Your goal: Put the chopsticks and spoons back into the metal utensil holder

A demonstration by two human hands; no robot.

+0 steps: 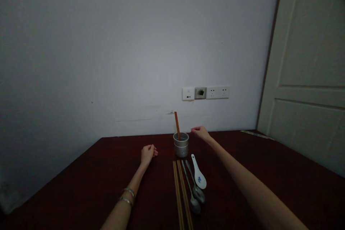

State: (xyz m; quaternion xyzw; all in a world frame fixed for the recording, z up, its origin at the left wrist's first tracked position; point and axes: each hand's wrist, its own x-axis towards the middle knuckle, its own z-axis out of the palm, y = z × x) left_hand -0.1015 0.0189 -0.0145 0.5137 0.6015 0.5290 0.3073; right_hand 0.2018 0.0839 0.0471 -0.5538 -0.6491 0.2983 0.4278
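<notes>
A metal cup (181,148) stands upright near the back of the table, and a pair of orange-brown chopsticks (177,125) leans up out of it. My right hand (201,133) hovers just right of the cup's rim, its fingers drawn together with nothing visible in them. On the left, my left hand (148,153) rests by the table top, fingers loosely curled and holding nothing that I can see. In front of the cup lie several light wooden chopsticks (181,190), two long metal spoons (195,205) and a white ceramic spoon (199,179) with a blue mark.
The dark red table (88,187) meets a pale wall (121,61) at its back edge. Sockets and a switch plate (205,93) sit on the wall. A light panelled door (309,61) stands at the right. A thin flat strip (256,134) lies at the back right.
</notes>
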